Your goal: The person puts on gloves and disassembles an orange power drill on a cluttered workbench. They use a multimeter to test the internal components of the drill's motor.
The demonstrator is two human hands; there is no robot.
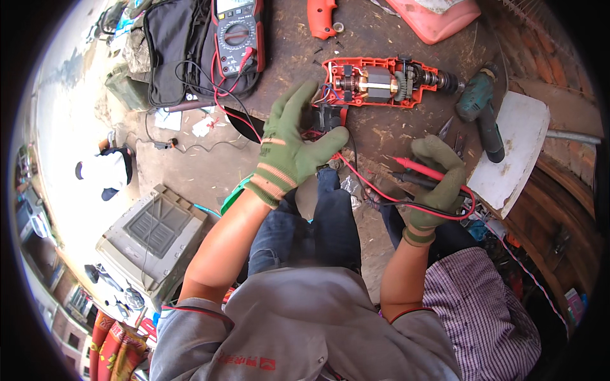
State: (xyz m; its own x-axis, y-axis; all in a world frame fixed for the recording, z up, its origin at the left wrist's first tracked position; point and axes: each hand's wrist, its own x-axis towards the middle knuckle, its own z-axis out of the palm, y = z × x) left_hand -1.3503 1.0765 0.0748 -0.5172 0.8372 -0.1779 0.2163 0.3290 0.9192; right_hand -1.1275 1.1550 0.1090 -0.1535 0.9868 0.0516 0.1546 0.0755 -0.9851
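Observation:
My left hand (289, 145), in a green work glove, is open with fingers and thumb spread. It hovers beside the black switch part (331, 117) at the table's near edge; whether it touches it I cannot tell. My gloved right hand (440, 184) is closed around two multimeter probes, a red one (419, 167) and a black one (414, 180), tips pointing left. Their leads loop below the hand and run left to the multimeter (236, 37) at the upper left. Beyond my hands lies an opened orange power tool (379, 82), its motor and gears exposed.
A teal cordless drill (478, 105) lies at the right, partly over a white board (522, 136). An orange housing piece (321, 18) and several screws are at the back. A black case (170, 54) lies under the meter. Another person in a checked shirt (480, 298) sits at my right.

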